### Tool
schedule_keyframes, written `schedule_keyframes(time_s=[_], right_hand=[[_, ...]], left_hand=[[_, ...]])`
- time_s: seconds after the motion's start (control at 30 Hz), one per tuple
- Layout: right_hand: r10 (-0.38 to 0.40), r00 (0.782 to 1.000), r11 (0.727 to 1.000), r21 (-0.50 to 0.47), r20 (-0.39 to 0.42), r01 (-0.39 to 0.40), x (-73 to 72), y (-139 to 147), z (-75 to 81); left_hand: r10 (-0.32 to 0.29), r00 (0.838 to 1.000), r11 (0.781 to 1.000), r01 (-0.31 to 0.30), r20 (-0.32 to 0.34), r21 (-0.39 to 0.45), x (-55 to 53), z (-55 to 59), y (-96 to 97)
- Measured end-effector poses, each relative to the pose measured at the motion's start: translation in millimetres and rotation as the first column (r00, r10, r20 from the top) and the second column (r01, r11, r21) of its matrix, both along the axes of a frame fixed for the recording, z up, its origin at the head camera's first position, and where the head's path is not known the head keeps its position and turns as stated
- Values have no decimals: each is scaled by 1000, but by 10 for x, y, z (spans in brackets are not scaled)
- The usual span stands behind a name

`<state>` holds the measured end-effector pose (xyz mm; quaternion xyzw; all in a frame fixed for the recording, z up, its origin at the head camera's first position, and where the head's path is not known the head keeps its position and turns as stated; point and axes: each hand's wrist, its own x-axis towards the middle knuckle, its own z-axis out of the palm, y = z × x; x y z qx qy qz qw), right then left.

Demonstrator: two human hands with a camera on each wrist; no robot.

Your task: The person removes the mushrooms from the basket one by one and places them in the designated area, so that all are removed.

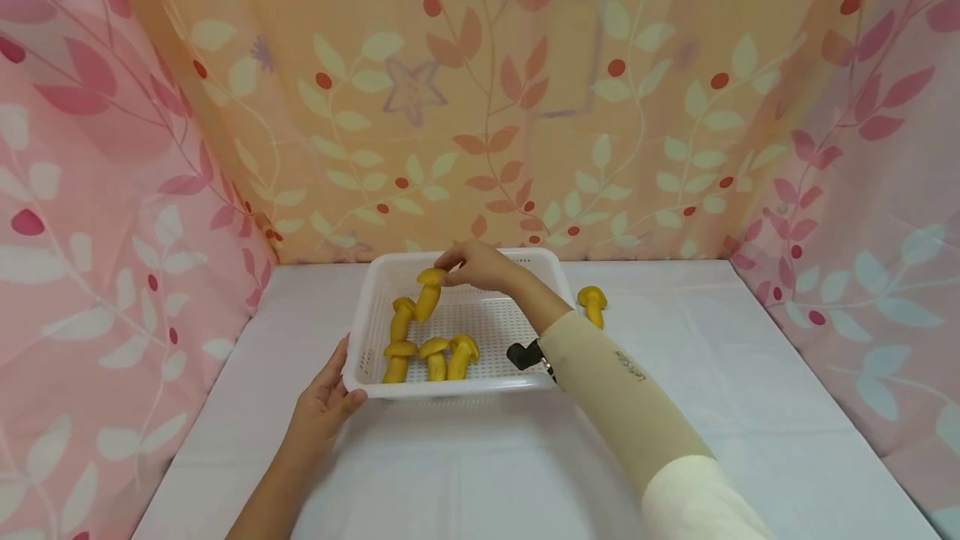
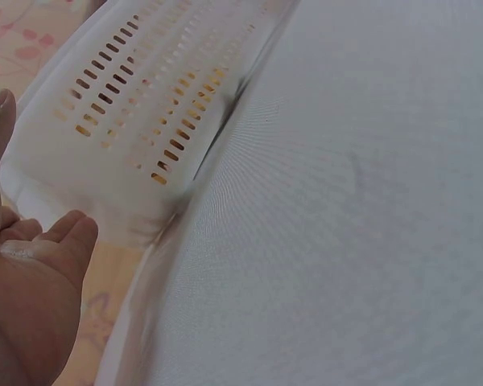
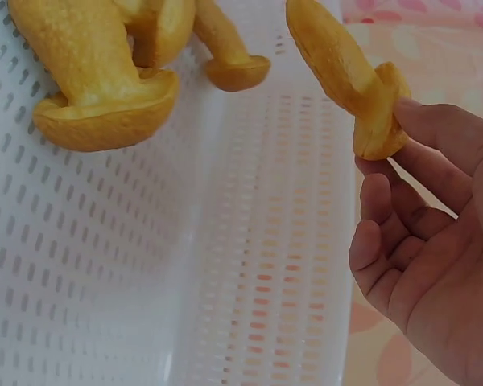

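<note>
In the head view, my right hand [image 1: 483, 267] is over the back left part of a white perforated plastic basket [image 1: 501, 388]. Its thumb and fingers pinch the cap of a yellow mushroom [image 1: 428, 297]. The right wrist view shows this mushroom [image 3: 338, 68] with its stem pointing away from the hand [image 3: 443, 233]. Several similar mushrooms [image 1: 401, 350] lie in the left half of the basket. My left hand [image 1: 321, 402] rests against the basket's front left corner, fingers along the left side and thumb by the front rim. In the left wrist view the left hand [image 2: 36, 297] shows relaxed fingers.
Another yellow mushroom [image 1: 592, 303] lies on the white tablecloth [image 1: 675, 340], just right of the basket. A black device [image 1: 528, 355] is on the right wrist. Floral curtains [image 1: 480, 107] stand behind the table and along both sides.
</note>
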<state>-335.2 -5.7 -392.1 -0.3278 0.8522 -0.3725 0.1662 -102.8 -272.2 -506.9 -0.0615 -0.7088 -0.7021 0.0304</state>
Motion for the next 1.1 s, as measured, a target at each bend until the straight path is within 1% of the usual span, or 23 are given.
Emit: schedule_keyframes(time_s=[0.2, 0.33, 0.57, 0.67, 0.8, 0.93, 1.03, 1.1], right_hand=[[-17, 998, 1000, -12, -57, 17, 53, 156, 110], [-33, 995, 999, -21, -90, 31, 77, 263, 169], [-41, 997, 996, -87, -73, 34, 148, 464, 269], [-53, 996, 993, -110, -75, 44, 192, 561, 276], [-80, 991, 986, -155, -105, 64, 235, 705, 240], [-112, 989, 976, -196, -98, 91, 289, 867, 210], [-149, 986, 970, -204, -79, 130, 356, 982, 211], [-168, 982, 968, -204, -84, 148, 390, 1048, 206]], left_hand=[[-12, 1000, 1000, 12, 3, 2, -26, -7, -6], [-9, 1000, 1000, 9, 2, -6, -37, -5, -18], [4, 1000, 1000, -4, 13, -18, -51, -13, -30], [6, 1000, 1000, -6, 26, -14, -59, -11, -23], [4, 1000, 1000, -4, 31, -8, -71, -8, -19], [-14, 1000, 1000, 14, 2, 14, -76, -22, -20], [-17, 1000, 1000, 18, -19, 24, -67, -38, -25], [-22, 999, 999, 23, -30, 36, -54, -49, -37]])
